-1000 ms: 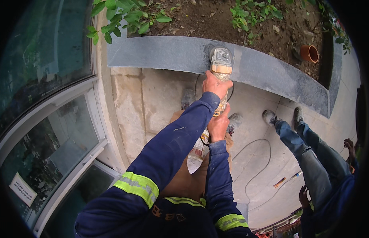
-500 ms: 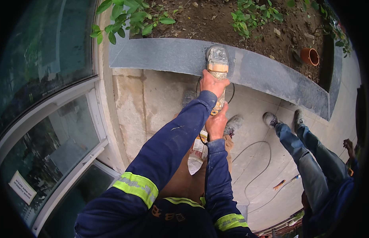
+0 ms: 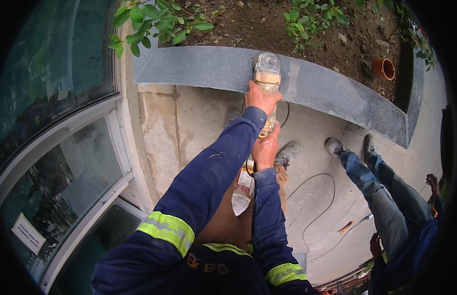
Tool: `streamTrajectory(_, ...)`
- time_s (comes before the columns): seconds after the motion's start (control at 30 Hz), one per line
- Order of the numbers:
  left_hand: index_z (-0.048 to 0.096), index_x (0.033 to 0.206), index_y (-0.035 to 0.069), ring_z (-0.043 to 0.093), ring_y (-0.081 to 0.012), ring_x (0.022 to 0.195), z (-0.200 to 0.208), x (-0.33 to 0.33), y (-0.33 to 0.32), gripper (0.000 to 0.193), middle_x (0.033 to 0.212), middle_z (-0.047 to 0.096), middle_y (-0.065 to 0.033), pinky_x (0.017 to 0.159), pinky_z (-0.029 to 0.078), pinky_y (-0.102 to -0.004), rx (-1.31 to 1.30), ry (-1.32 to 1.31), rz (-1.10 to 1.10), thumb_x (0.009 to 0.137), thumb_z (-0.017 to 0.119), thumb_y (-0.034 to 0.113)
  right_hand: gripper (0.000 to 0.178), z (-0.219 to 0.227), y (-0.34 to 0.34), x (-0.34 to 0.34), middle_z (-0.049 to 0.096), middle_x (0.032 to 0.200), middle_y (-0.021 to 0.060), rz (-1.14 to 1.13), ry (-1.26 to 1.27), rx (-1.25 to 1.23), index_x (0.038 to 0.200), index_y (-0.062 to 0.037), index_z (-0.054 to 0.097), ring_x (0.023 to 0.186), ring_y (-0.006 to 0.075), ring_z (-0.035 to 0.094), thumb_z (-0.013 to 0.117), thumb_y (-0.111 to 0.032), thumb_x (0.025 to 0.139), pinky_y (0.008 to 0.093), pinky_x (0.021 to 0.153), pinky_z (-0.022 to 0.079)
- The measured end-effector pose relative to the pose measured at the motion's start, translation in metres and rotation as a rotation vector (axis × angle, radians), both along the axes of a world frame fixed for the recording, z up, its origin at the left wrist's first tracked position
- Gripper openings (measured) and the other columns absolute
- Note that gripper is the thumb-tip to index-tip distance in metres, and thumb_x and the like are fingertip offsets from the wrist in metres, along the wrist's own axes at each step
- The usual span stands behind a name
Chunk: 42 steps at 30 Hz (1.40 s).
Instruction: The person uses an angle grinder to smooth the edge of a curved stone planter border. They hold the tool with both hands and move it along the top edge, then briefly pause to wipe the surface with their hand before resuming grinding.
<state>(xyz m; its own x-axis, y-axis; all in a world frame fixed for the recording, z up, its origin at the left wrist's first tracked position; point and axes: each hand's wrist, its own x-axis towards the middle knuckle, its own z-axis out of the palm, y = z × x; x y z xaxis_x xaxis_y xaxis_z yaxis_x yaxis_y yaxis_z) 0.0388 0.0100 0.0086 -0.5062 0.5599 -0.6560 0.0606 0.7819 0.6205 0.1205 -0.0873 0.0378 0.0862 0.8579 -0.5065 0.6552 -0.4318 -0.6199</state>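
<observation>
Both of my hands are closed on a dusty yellow and grey angle grinder (image 3: 267, 77). Its head rests over the grey stone coping (image 3: 199, 66) of a planter, and the disc underneath is mostly hidden. My left hand (image 3: 262, 98) wraps round the body just behind the head. Nearer to me, my right hand (image 3: 265, 147) grips the rear end, where a black cord loops out. A plastic bottle with a label and a pointed white end (image 3: 243, 191) lies against my brown trousers, below my right wrist.
Soil, green plants (image 3: 162, 22) and a clay pot (image 3: 383, 69) fill the planter. To the left is a glass door (image 3: 56, 182) with a paper sign. Another person in jeans (image 3: 380, 196) stands at right. A grey cable (image 3: 317, 175) curls across the tiled floor beside a small orange-handled tool (image 3: 345, 227).
The grinder and both of my hands have shifted slightly left and away from me along the coping. A hand of the other person has come into sight beside their leg.
</observation>
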Motion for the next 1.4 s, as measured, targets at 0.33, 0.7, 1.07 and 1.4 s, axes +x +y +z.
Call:
streamTrajectory(0.33,0.045,0.113,-0.008,0.064,-0.0411,0.101,-0.001,-0.005,-0.003,0.074,0.104,0.065,-0.0287,0.092,0.049,-0.0411,0.0,-0.009,0.01,0.06,0.081,0.028,0.07,-0.001,-0.004,-0.001,0.065,0.084,0.0296,0.025,-0.016,0.019,0.132,-0.0006,0.033,0.081,0.0492,0.063,0.073,-0.012,0.075,0.0509,0.069,0.051)
streamTrajectory(0.7,0.045,0.113,-0.008,0.064,-0.0398,0.101,0.008,-0.012,0.003,0.072,0.106,0.064,-0.028,0.091,0.05,-0.0404,-0.019,-0.002,0.011,0.06,0.081,0.027,0.075,-0.002,-0.002,-0.007,0.065,0.083,0.0303,0.028,-0.005,0.013,0.134,0.0003,0.032,0.082,0.0494,0.063,0.074,-0.011,0.074,0.0511,0.069,0.05)
streamTrajectory(1.07,0.045,0.112,-0.008,0.064,-0.04,0.102,0.002,-0.011,-0.002,0.072,0.106,0.064,-0.0283,0.093,0.049,-0.0404,-0.016,0.004,0.025,0.059,0.08,0.027,0.073,0.002,-0.001,-0.007,0.065,0.085,0.0309,0.024,-0.013,-0.036,0.133,0.0002,0.032,0.084,0.0498,0.063,0.073,-0.01,0.073,0.051,0.07,0.05)
streamTrajectory(1.4,0.045,0.113,-0.008,0.064,-0.0396,0.102,0.006,-0.017,-0.005,0.072,0.107,0.064,-0.028,0.092,0.049,-0.0401,-0.043,0.006,0.065,0.06,0.081,0.026,0.074,0.004,-0.004,-0.009,0.065,0.084,0.0313,0.04,-0.01,-0.052,0.133,0.0015,0.032,0.083,0.0503,0.063,0.074,-0.009,0.072,0.0513,0.07,0.05)
